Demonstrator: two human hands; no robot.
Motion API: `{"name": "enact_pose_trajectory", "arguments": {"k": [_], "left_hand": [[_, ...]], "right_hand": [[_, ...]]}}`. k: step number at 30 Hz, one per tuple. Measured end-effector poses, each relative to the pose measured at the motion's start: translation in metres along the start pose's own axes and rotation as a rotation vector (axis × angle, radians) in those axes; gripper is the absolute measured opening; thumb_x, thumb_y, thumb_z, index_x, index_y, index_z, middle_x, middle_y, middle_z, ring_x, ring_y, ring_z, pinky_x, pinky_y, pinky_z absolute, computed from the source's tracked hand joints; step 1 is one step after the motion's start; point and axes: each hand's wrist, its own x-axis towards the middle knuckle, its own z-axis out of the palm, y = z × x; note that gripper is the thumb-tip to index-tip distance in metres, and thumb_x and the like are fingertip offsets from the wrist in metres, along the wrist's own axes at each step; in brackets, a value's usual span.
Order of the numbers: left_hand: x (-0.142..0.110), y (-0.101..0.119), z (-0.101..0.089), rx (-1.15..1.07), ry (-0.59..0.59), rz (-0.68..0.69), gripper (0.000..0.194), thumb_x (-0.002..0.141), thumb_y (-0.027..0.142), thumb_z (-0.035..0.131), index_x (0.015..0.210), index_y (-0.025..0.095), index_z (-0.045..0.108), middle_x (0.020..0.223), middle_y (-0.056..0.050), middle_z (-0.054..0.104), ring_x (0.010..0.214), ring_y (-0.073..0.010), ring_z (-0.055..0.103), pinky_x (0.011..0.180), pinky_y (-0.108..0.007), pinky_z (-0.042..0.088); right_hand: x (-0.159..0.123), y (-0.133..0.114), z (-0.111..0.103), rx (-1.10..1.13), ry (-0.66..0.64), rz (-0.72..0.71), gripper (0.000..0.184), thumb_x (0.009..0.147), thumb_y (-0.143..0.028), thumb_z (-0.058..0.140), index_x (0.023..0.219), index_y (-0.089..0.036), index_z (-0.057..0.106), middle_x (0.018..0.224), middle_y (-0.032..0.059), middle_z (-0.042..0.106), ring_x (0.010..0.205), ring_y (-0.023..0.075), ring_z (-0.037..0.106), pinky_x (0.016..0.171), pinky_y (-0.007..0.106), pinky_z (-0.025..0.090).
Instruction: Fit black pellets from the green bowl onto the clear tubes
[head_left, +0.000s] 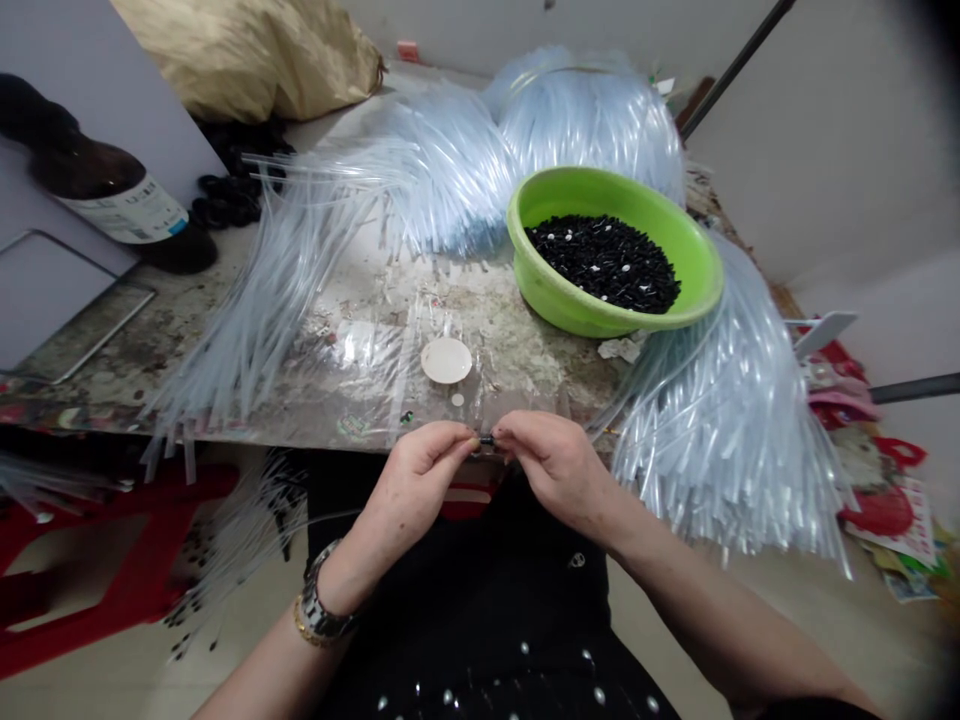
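Observation:
Just off the table's front edge, my two hands meet, fingertips almost touching. A small black plastic piece (486,440) bridges the gap between them. My right hand (559,468) is closed in a pinch on that piece. My left hand (416,478) is also pinched shut at the piece's other end. One thin clear plastic tube (334,517) runs from the lower left in behind my left hand; its end is hidden by the fingers. Beyond the hands, a small white dish (446,360) sits on the table (360,310).
A green basin (615,320) holds many small black pieces (600,260). Bundles of clear tubes (720,430) lie right, behind and left (255,290). A brown bottle (120,190) and wire stand (97,345) are at left. Black-tipped tubes (232,560) hang near a red stool (127,570).

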Motion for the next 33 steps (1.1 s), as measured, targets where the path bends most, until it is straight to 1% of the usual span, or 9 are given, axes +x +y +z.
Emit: {"name": "enact_pose_trajectory", "arguments": {"k": [4, 6, 9, 12, 18, 26, 29, 33], "left_hand": [[-0.001, 0.000, 0.002, -0.008, 0.012, -0.019, 0.022, 0.093, 0.027, 0.052, 0.080, 0.018, 0.068, 0.076, -0.001, 0.065, 0.074, -0.0170, 0.058, 0.072, -0.028, 0.044], [-0.001, 0.002, 0.004, -0.014, 0.010, -0.033, 0.022, 0.093, 0.027, 0.052, 0.081, 0.018, 0.068, 0.078, -0.002, 0.065, 0.075, -0.0172, 0.058, 0.073, -0.028, 0.044], [0.000, 0.004, 0.006, -0.053, 0.009, -0.060, 0.022, 0.093, 0.027, 0.053, 0.082, 0.018, 0.069, 0.079, -0.002, 0.066, 0.077, -0.0172, 0.059, 0.074, -0.028, 0.044], [0.000, 0.003, 0.009, -0.054, 0.030, -0.083, 0.019, 0.092, 0.027, 0.055, 0.083, 0.019, 0.069, 0.080, -0.001, 0.067, 0.076, -0.0169, 0.059, 0.074, -0.027, 0.045], [-0.001, 0.001, 0.010, 0.004, 0.050, -0.078, 0.015, 0.091, 0.027, 0.058, 0.086, 0.019, 0.070, 0.079, 0.000, 0.068, 0.071, -0.0154, 0.059, 0.071, -0.026, 0.046], [-0.004, 0.004, 0.007, 0.011, 0.006, -0.081, 0.016, 0.092, 0.022, 0.055, 0.083, 0.019, 0.068, 0.071, 0.003, 0.065, 0.064, -0.0126, 0.057, 0.065, -0.023, 0.044], [-0.003, 0.004, 0.007, 0.055, 0.008, -0.033, 0.018, 0.092, 0.020, 0.054, 0.079, 0.018, 0.066, 0.070, 0.003, 0.064, 0.065, -0.0120, 0.057, 0.064, -0.021, 0.043], [-0.001, 0.001, 0.007, 0.133, 0.025, 0.057, 0.018, 0.092, 0.018, 0.055, 0.079, 0.017, 0.067, 0.072, 0.001, 0.066, 0.069, -0.0124, 0.059, 0.068, -0.022, 0.044]], "right_hand": [[-0.001, 0.002, 0.004, 0.019, 0.014, 0.024, 0.022, 0.090, -0.006, 0.043, 0.077, -0.020, 0.053, 0.069, -0.0006, 0.056, 0.066, 0.0136, 0.053, 0.065, 0.025, 0.041], [-0.001, 0.004, 0.006, 0.086, 0.043, 0.051, 0.020, 0.092, -0.009, 0.044, 0.079, -0.020, 0.055, 0.070, -0.0005, 0.057, 0.066, 0.0132, 0.055, 0.065, 0.025, 0.042], [-0.002, 0.007, 0.007, 0.231, 0.102, 0.126, 0.016, 0.094, -0.014, 0.047, 0.086, -0.020, 0.060, 0.073, -0.0009, 0.061, 0.067, 0.0125, 0.059, 0.067, 0.024, 0.045], [-0.003, 0.009, 0.008, 0.297, 0.118, 0.186, 0.014, 0.095, -0.018, 0.049, 0.089, -0.021, 0.061, 0.073, -0.0015, 0.063, 0.067, 0.0123, 0.061, 0.068, 0.024, 0.047], [-0.005, 0.011, 0.006, 0.265, 0.063, 0.225, 0.014, 0.095, -0.019, 0.049, 0.087, -0.020, 0.060, 0.071, -0.0019, 0.062, 0.067, 0.0120, 0.060, 0.068, 0.023, 0.045], [0.000, 0.006, -0.003, 0.142, -0.027, 0.158, 0.016, 0.095, -0.016, 0.048, 0.081, -0.019, 0.056, 0.071, -0.0018, 0.058, 0.067, 0.0120, 0.056, 0.067, 0.024, 0.040], [0.000, 0.005, -0.003, 0.116, -0.030, 0.138, 0.016, 0.094, -0.015, 0.047, 0.081, -0.019, 0.055, 0.071, -0.0013, 0.057, 0.067, 0.0126, 0.055, 0.066, 0.024, 0.039], [-0.002, 0.007, -0.002, 0.148, -0.059, 0.139, 0.016, 0.094, -0.013, 0.047, 0.081, -0.019, 0.056, 0.070, -0.0018, 0.058, 0.066, 0.0123, 0.056, 0.066, 0.024, 0.040]]}}
